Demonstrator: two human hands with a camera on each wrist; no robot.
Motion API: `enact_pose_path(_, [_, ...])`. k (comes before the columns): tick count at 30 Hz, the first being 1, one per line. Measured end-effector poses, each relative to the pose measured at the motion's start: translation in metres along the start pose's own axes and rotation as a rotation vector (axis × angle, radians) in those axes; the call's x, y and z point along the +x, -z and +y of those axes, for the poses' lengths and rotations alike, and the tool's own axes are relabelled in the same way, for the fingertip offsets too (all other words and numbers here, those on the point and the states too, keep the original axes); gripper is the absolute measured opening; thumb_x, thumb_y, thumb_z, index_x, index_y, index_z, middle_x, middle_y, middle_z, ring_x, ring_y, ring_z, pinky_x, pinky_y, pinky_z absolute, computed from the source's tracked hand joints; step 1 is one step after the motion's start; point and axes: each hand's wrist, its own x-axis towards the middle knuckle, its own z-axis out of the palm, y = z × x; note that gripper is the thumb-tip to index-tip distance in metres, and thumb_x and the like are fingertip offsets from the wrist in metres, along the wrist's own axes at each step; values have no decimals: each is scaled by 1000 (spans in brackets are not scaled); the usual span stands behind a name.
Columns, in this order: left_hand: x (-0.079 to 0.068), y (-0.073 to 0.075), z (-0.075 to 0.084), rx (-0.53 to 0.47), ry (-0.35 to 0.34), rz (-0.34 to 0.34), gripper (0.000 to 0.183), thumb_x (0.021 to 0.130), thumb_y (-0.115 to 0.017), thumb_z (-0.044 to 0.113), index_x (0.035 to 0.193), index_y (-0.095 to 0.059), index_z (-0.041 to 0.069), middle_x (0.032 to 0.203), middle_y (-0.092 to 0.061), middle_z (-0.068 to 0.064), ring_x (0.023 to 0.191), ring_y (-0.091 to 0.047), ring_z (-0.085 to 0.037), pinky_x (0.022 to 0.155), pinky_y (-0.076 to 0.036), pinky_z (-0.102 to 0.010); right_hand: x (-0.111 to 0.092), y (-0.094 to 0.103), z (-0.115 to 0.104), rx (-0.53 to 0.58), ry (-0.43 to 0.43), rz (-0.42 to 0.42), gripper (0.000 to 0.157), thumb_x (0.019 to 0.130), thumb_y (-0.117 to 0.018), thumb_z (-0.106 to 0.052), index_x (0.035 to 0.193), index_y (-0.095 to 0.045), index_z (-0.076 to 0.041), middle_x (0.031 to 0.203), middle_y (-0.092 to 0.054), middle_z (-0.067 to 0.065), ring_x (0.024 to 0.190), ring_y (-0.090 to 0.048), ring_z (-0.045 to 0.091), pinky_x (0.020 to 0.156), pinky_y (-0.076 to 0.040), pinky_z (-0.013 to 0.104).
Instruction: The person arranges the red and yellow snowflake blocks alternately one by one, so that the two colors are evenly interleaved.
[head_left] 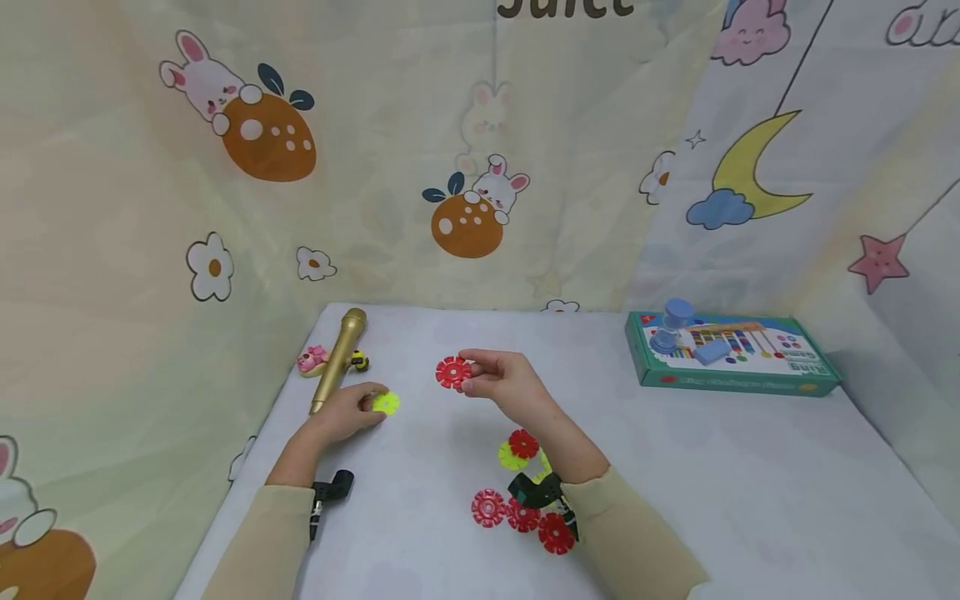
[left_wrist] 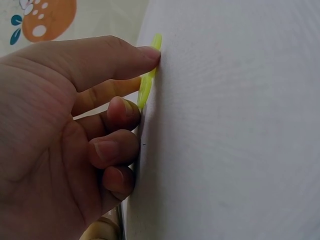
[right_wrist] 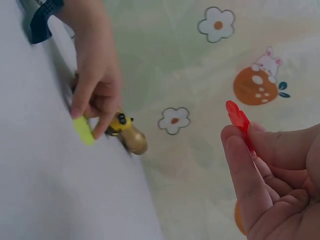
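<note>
My right hand point(head_left: 508, 387) pinches a red snowflake disc point(head_left: 453, 373) between thumb and fingers, raised over the white table. In the right wrist view this red disc point(right_wrist: 239, 119) appears nearly edge-on. Farther left, my left hand point(head_left: 347, 415) holds a yellow-green snowflake disc point(head_left: 387, 404) by its edges. The left wrist view has that disc point(left_wrist: 145, 90) close against the table surface, thumb on one side and fingertips on the other. Under my right forearm lie more red discs point(head_left: 489, 507) and yellow-green discs point(head_left: 512, 456), some partly covered by the dark wrist mount point(head_left: 534, 490).
A gold microphone point(head_left: 347, 340) lies beyond my left hand, between a pink toy point(head_left: 311, 360) and a bee toy point(head_left: 361, 361). At the back right, a green-edged box point(head_left: 750, 382) carries a blue hourglass-shaped object point(head_left: 677, 313) and a blue block point(head_left: 712, 352). Printed cloth point(head_left: 390, 125) hangs behind the table.
</note>
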Motion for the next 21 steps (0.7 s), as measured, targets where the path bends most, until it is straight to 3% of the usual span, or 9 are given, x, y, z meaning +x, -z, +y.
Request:
enact_pose_path(7, [1, -1, 1, 6, 57, -6, 46, 82, -73, 24, 125, -60, 16, 76, -49, -3, 70, -45, -18, 60, -36, -33, 38, -47, 28, -19, -79, 49, 43, 83, -70, -4, 125, -61, -12, 93, -62, 5, 84, -65, 20, 73, -53, 27])
enact_pose_path(14, [-2, 1, 1, 20, 76, -4, 45, 82, -74, 25, 124, -60, 19, 74, -49, -3, 68, -45, -18, 59, -36, -32, 60, -83, 59, -265, -116, 40, 40, 82, -73, -9, 120, -64, -12, 87, -60, -1, 81, -56, 15, 68, -51, 24])
enact_pose_path(21, [0, 1, 2, 9, 42, 0, 44, 82, -72, 24, 124, -61, 17, 72, -49, -3, 66, -45, -18, 57, -35, -32, 66, -95, 68, -471, -99, 85, 40, 81, -74, -13, 120, -62, -7, 89, -61, 1, 84, -53, 17, 71, -50, 27])
